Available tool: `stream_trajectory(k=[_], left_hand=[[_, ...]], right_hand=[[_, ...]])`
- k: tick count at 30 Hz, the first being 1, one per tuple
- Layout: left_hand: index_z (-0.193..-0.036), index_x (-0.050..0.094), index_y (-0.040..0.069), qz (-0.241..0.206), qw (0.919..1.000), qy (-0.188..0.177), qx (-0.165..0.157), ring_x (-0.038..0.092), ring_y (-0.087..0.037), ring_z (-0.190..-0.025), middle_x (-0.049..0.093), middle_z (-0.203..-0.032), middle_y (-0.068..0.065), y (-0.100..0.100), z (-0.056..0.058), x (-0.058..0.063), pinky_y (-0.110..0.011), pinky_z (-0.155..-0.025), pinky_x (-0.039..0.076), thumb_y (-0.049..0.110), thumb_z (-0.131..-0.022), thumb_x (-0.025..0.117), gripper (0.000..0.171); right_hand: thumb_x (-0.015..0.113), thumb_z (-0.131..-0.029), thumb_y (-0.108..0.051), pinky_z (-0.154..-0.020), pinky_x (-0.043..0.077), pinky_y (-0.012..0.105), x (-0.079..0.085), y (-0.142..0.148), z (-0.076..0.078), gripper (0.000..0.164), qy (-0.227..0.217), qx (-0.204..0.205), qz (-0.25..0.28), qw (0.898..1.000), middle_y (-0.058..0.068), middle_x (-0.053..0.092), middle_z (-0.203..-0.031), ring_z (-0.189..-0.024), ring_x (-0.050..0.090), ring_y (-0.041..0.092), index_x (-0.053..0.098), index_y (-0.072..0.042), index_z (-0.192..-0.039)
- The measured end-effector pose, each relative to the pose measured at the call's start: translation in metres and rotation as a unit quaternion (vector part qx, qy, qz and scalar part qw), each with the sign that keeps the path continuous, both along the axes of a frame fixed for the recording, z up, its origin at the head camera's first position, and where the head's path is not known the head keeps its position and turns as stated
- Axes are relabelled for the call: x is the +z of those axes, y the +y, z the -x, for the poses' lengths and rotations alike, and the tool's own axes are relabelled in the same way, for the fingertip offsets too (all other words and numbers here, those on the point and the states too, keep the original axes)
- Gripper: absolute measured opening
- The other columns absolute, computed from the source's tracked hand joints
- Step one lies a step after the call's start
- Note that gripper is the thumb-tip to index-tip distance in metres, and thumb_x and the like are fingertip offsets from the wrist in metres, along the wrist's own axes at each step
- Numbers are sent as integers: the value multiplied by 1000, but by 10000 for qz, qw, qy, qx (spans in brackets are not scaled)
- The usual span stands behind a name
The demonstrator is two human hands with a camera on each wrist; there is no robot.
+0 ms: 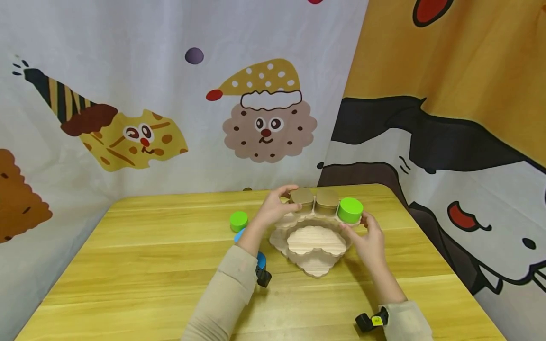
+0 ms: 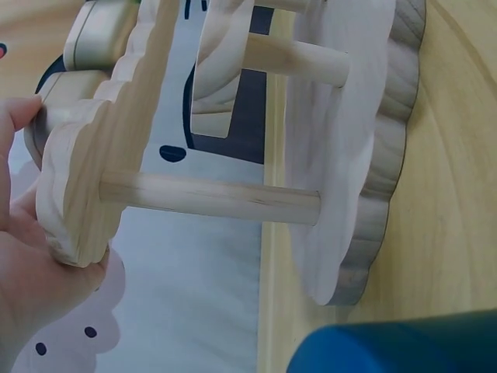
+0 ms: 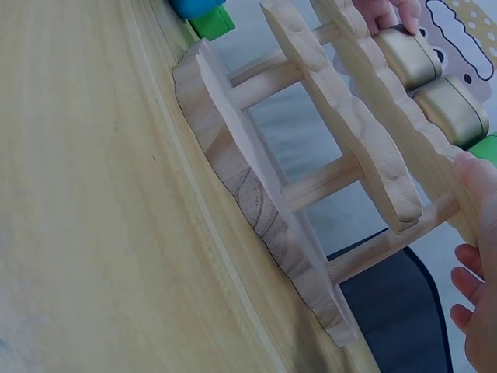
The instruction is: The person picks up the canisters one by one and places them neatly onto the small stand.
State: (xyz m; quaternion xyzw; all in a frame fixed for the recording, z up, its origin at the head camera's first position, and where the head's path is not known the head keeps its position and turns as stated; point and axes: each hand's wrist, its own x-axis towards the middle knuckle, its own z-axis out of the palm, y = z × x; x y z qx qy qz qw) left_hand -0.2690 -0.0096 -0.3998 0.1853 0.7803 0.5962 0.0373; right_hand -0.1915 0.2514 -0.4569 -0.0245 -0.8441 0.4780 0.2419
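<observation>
A pale wooden tiered stand point(image 1: 316, 240) with scalloped edges stands on the table, its boards joined by round pegs point(image 2: 217, 196). On its top board a row holds two gold tins point(image 1: 302, 200) point(image 1: 327, 202) and a bright green round tin point(image 1: 350, 210) at the right end. My left hand point(image 1: 273, 208) holds the leftmost gold tin between thumb and fingers, close to the board's left end. My right hand point(image 1: 370, 241) grips the right end of the top board, thumb in front point(image 3: 470, 167), beside the green tin.
Left of the stand, another green round tin point(image 1: 239, 221) sits on the wooden table point(image 1: 162, 265). Blue rounded things point(image 1: 261, 260) lie partly hidden behind my left forearm. A printed curtain point(image 1: 170, 94) hangs behind the table's far edge.
</observation>
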Motion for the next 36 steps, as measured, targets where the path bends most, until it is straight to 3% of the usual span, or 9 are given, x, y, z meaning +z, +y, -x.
stream_trajectory(k=[11,18,20,25,26,30,36], left_hand=[[-134,55,16,149,9998,29,-120,51,-23,-105,57,-111,-3,-2,-2,2,-34,-81,46,14,-78,79,60],[-138,51,19,268,9993,184,-178,49,-19,-110,54,-123,1,-8,-5,4,-38,-87,43,20,-80,79,64],[-138,50,17,209,9993,259,-197,49,-21,-113,54,-128,-2,-12,-10,9,-41,-90,41,19,-81,78,64],[-136,52,14,-30,9985,544,-113,48,-28,-117,54,-130,-8,-26,-16,12,-48,-94,36,16,-83,76,59],[-135,53,15,-56,9979,650,-49,48,-27,-116,55,-129,-8,-29,-14,8,-47,-92,36,17,-82,77,59],[-134,54,12,-174,9957,895,172,48,-30,-115,56,-127,-11,-42,-21,11,-48,-91,37,12,-82,77,56],[-135,52,9,-374,9942,940,363,48,-31,-117,56,-129,-12,-64,-31,15,-54,-91,35,9,-83,75,57]], right_hand=[[81,-79,-27,-97,34,54,0,-1,-1,65,-59,-24,30,10000,20,55,-113,-109,46,34,51,5,-127],[81,-79,-26,-98,34,54,0,-1,0,65,-45,-22,48,10000,20,55,-114,-109,46,34,50,5,-128],[81,-78,-25,-97,34,54,0,-1,0,65,-9,-25,37,10000,20,55,-113,-108,47,34,51,5,-127],[81,-79,-25,-97,34,54,1,-1,-1,65,-28,-16,68,10000,21,55,-113,-108,46,34,50,6,-127],[81,-79,-24,-97,34,54,2,-1,-1,65,-43,-8,80,10000,21,54,-113,-109,46,35,50,6,-127],[80,-80,-23,-97,33,55,2,-1,-1,64,-38,5,83,10000,23,54,-114,-109,46,35,50,8,-127],[79,-81,-23,-97,34,54,3,-2,0,65,-56,-7,60,10000,24,54,-115,-109,46,36,49,9,-128]])
